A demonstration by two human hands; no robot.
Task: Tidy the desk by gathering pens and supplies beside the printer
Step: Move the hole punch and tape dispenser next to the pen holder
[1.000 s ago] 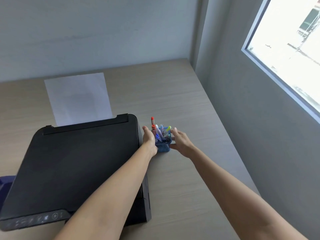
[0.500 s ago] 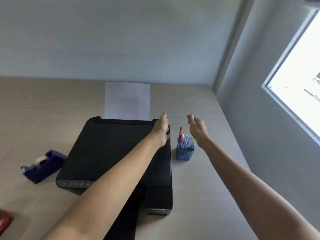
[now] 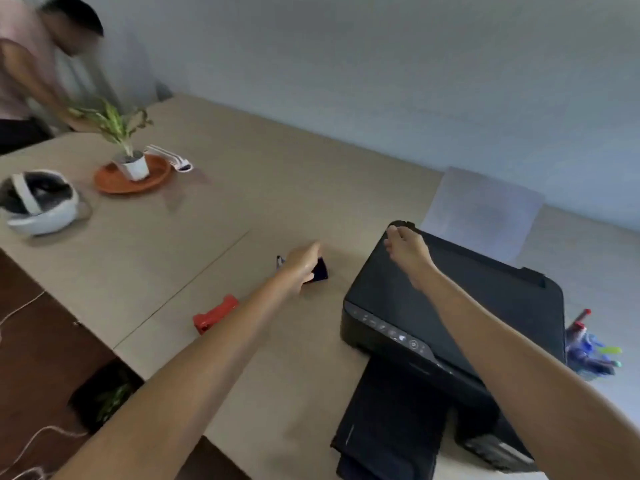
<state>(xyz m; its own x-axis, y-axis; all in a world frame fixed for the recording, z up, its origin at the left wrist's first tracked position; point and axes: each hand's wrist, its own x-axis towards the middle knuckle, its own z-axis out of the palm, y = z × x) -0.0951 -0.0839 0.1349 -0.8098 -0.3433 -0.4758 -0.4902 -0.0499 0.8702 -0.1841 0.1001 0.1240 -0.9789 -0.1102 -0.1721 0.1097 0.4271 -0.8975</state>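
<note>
Left hand (image 3: 303,263) on tape dispenser (image 3: 318,270), right hand (image 3: 408,252) flat over printer (image 3: 450,306).

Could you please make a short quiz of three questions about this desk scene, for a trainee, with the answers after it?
1. True or false: the pen holder stands on the same side of the printer as the red stapler.
2. Which object is the left hand touching: (a) the dark blue tape dispenser, (b) the potted plant, (c) the white headset?
3. Fill in: the right hand is above the ______.

Key
1. False: they are on opposite sides.
2. (a); how firm the grip is cannot be seen.
3. Printer.
</note>
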